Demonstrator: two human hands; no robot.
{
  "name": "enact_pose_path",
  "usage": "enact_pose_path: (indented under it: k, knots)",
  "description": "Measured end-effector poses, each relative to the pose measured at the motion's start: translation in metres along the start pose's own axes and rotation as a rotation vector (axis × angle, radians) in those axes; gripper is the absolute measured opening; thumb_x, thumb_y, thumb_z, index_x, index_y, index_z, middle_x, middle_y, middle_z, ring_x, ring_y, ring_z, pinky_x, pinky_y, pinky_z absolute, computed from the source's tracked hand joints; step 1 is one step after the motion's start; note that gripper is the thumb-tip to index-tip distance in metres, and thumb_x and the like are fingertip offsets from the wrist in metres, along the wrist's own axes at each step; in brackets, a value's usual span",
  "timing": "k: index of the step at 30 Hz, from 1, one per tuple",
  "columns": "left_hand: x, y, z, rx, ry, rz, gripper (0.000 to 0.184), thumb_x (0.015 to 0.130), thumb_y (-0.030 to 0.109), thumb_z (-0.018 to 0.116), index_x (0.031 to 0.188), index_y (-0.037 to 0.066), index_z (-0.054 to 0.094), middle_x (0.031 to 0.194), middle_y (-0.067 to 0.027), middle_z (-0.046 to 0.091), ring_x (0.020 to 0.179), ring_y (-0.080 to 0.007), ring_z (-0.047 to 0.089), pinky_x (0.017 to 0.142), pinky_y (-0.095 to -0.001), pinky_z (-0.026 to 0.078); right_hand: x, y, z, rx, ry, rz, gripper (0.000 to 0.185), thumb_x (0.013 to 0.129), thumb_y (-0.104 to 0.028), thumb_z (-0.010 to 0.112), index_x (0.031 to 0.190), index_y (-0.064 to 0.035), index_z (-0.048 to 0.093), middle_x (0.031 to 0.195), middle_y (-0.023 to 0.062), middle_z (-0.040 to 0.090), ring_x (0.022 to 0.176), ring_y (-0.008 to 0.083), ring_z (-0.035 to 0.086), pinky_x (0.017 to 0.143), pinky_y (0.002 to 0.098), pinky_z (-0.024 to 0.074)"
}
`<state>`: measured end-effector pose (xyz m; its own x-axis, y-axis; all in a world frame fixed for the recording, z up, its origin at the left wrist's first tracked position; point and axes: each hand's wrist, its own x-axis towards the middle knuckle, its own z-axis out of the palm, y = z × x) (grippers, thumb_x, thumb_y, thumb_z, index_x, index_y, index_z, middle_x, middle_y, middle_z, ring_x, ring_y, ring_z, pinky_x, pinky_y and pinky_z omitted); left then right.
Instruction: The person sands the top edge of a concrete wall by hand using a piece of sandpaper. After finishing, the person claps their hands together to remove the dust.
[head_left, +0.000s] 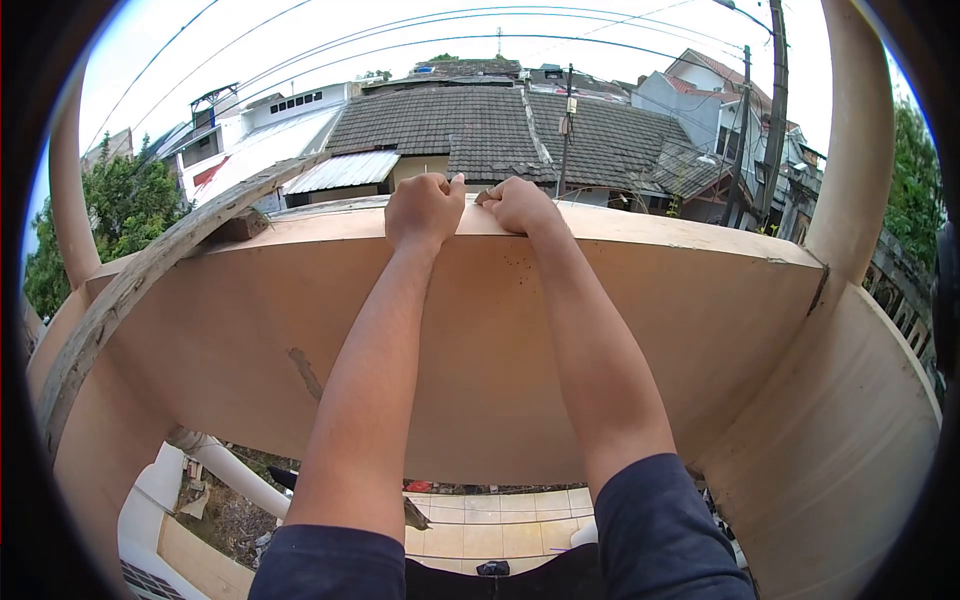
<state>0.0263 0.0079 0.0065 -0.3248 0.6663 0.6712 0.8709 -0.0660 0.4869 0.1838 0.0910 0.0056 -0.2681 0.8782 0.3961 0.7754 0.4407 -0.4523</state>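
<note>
Both my arms reach out to the top of a peach-painted concrete parapet point(620, 228). My left hand point(424, 208) is closed in a fist at the ledge, its thumb pointing up. Whatever it grips, if anything, is hidden by the fingers. A short distance to the right, my right hand point(524, 206) is closed too, resting at the ledge's edge. A small brownish piece point(485, 196) shows at its fingertips, too small to name. Between the two hands a narrow strip of the ledge is visible. Small dark specks mark the wall beneath my right hand.
A weathered wooden plank point(150, 262) slants across the left, over a brick-like block point(240, 226) on the ledge. Round columns point(856, 140) stand at both sides. Below lies a tiled floor point(500, 527) with a white pipe point(235, 470). Beyond are tiled roofs point(425, 115) and overhead wires.
</note>
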Motion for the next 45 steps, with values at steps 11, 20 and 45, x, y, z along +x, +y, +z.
enact_pose_path:
  k: [11, 20, 45]
  knots:
    - [0.001, -0.001, 0.001, -0.012, 0.006, 0.004, 0.041, 0.098, 0.049, 0.067, 0.085, 0.013, 0.081, 0.084, -0.0092, 0.079, 0.084, -0.0301, 0.077, 0.075, -0.0449, 0.062, -0.01, -0.007, -0.007, 0.107, -0.087, -0.111, 0.029, 0.102, -0.037, 0.066, 0.126, -0.0272, 0.079, 0.122, 0.0082, 0.078, 0.111, 0.0283, 0.073, 0.1, 0.0422, 0.0554]
    - [0.001, -0.003, 0.005, -0.052, 0.032, 0.019, 0.045, 0.098, 0.049, 0.066, 0.08, 0.01, 0.077, 0.077, -0.0122, 0.076, 0.078, -0.0329, 0.074, 0.073, -0.047, 0.057, -0.005, -0.008, -0.001, -0.153, 0.063, 0.157, 0.031, 0.102, -0.045, 0.065, 0.125, -0.0305, 0.08, 0.124, 0.0067, 0.078, 0.113, 0.0267, 0.073, 0.103, 0.0427, 0.0544]
    - [0.001, -0.001, 0.001, -0.011, 0.003, 0.012, 0.041, 0.099, 0.049, 0.066, 0.084, 0.013, 0.08, 0.084, -0.0091, 0.079, 0.084, -0.0295, 0.077, 0.075, -0.0445, 0.062, -0.002, -0.003, -0.002, -0.027, -0.037, 0.067, 0.029, 0.102, -0.035, 0.067, 0.127, -0.027, 0.079, 0.118, 0.0091, 0.079, 0.106, 0.0262, 0.073, 0.097, 0.0405, 0.0561]
